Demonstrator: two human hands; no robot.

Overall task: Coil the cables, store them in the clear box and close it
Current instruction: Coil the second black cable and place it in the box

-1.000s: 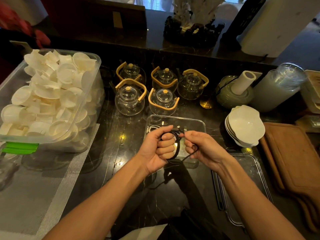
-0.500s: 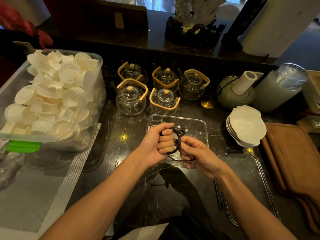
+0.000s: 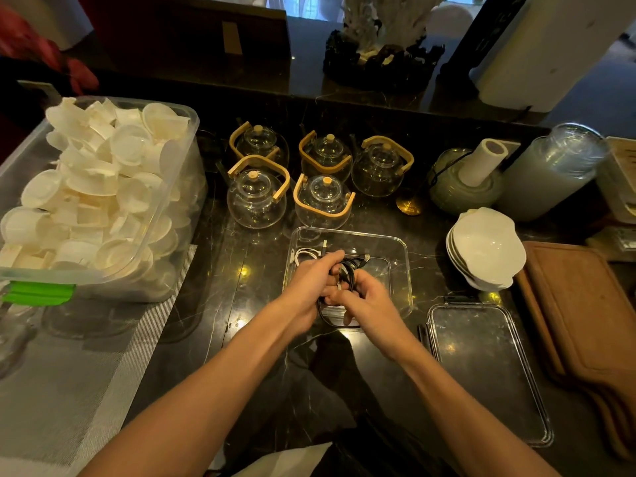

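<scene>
A clear box [image 3: 399, 251] stands open on the dark counter in the middle. Over its near half both hands hold a coiled black cable [image 3: 348, 275]. My left hand [image 3: 311, 282] grips the coil from the left, fingers curled round it. My right hand [image 3: 364, 301] pinches the cable's lower loop, which hangs down past the box's front edge. A white cable [image 3: 303, 253] lies coiled in the box's far left corner. The box's clear lid [image 3: 481, 370] lies flat to the right, near the counter's front.
Several glass teapots [image 3: 256, 197] with wooden handles stand right behind the box. A big tub of white cups [image 3: 99, 197] fills the left. Stacked white bowls [image 3: 485, 249], a tall jar [image 3: 550, 170] and wooden boards [image 3: 585, 321] lie to the right.
Both hands moved closer together and lower over the box. The right hand slid down along the cable, and the loop between the hands got tighter.
</scene>
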